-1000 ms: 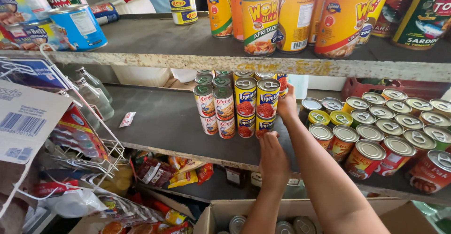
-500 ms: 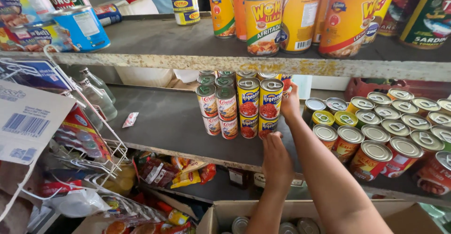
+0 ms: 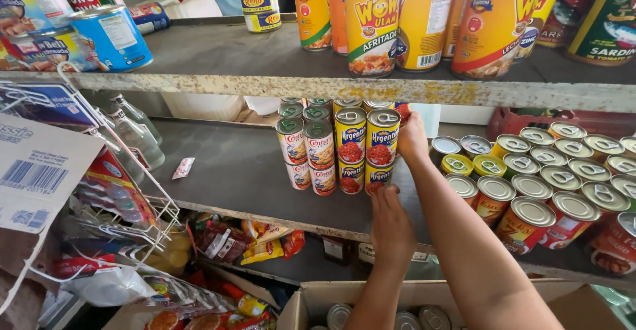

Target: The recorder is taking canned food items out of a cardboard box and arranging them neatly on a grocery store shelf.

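Note:
On the middle shelf (image 3: 232, 178) stand stacked tall cans. The nearest stack is two yellow-and-red cans: the upper can (image 3: 383, 135) sits on the lower can (image 3: 377, 178). My left hand (image 3: 392, 223) reaches up from below, its fingers on the front of the lower can. My right hand (image 3: 412, 137) curls round the right side of the upper can. Just to the left are a matching yellow-and-red stack (image 3: 350, 148) and white-and-red cans with green lids (image 3: 319, 146).
Rows of short pull-tab cans (image 3: 530, 188) fill the shelf on the right. Large yellow cans (image 3: 372, 25) and blue cans (image 3: 109, 35) stand on the upper shelf. Glass bottles (image 3: 136, 131) and a wire rack (image 3: 126, 197) are at left. A cardboard box (image 3: 311, 303) with cans sits below.
Both hands stay on the same can stack. My right hand has crept slightly higher along the upper can, and the view has drifted a little.

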